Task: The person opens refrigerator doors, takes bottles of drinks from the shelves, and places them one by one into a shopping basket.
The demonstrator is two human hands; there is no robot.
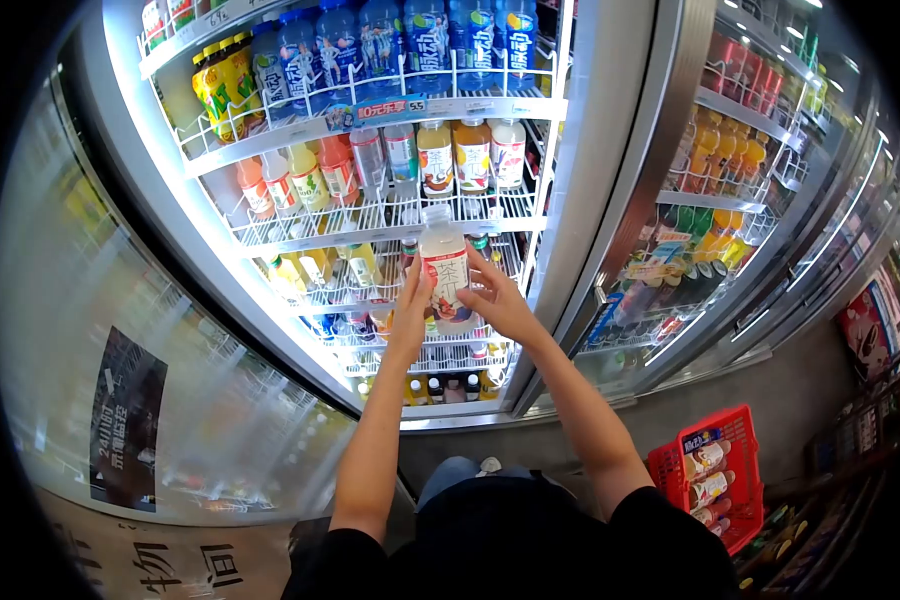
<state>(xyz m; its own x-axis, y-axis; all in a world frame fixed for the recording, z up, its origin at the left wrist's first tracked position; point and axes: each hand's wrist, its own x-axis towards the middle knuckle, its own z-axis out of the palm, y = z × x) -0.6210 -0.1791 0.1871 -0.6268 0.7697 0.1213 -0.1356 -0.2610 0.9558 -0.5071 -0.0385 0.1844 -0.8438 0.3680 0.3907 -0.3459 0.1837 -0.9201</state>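
Note:
Between my two hands I hold a bottle of milky tea drink [447,280] upright, with a pale body, a white and red label and a whitish cap. My left hand [411,305] is closed against its left side. From the right, my right hand [500,300] grips it, thumb across the front of the label. The bottle is in front of the wire shelves of an open, lit drinks fridge. Just behind its top, similar tea bottles [472,155] stand in a row on the middle shelf.
Blue-labelled bottles [425,45] fill the upper shelf. The open glass door [220,400] is at left, a closed fridge door [660,200] at right. On the floor at lower right stands a red shopping basket [753,500] with several bottles in it.

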